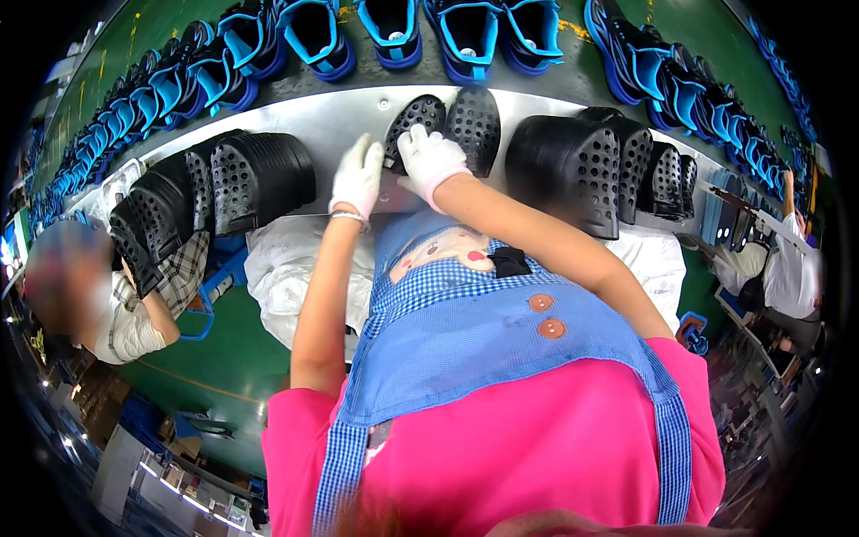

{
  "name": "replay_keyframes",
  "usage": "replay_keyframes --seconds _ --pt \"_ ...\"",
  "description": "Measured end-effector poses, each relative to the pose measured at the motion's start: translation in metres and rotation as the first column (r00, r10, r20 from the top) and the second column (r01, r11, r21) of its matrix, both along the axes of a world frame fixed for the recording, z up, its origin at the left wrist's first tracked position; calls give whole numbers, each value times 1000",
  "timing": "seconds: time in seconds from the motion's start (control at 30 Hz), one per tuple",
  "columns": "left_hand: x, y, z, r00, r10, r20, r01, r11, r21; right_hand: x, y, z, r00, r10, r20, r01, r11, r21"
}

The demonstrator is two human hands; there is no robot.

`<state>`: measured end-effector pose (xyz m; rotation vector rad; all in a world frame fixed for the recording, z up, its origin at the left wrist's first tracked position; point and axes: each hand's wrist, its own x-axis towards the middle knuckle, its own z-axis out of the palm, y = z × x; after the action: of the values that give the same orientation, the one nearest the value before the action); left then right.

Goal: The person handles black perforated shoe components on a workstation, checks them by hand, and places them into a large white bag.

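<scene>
In front of me on the metal ledge lie two black insole-shaped pieces. The left insole [419, 115] is dotted with round marks; the right insole [474, 125] lies close beside it, its surface flatter-looking. My right hand [431, 166], in a white glove, has its fingers bent over the near end of the left insole, hiding that part. My left hand [358, 179], also gloved, is just left of that insole with fingers stretched out and nothing visible in them. Whether its fingertips touch the insole's edge I cannot tell.
Stacks of black insoles stand on the ledge [344, 106] at both sides: a left stack [259, 179] and a right stack [573, 170]. Beyond run rows of black-and-blue shoes [394, 40]. A person [134, 304] sits at left holding a black piece; another person [792, 268] is at far right.
</scene>
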<state>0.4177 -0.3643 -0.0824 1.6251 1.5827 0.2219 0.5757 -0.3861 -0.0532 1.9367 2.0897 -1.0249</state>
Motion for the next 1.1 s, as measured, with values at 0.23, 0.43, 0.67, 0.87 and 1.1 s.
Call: replay_keyframes --seconds 0.23,0.43,0.67,0.87,1.1 --pt "3 -36 -40 949 246 196 -175 931 -319 23 -14 9 999 -28 -24 26 996 -81" --pt "6 -1 8 611 644 461 -75 627 -776 45 -18 61 934 -164 -317 193 979 62" --pt "35 28 53 177 847 501 252 453 -855 54 -10 85 796 -185 -577 287 954 91" --pt "80 47 45 245 717 652 0 673 -740 54 11 79 772 -537 -339 525 840 -135" --pt "118 82 47 371 723 583 -179 671 -720 68 34 63 728 -635 -259 646 761 -49"
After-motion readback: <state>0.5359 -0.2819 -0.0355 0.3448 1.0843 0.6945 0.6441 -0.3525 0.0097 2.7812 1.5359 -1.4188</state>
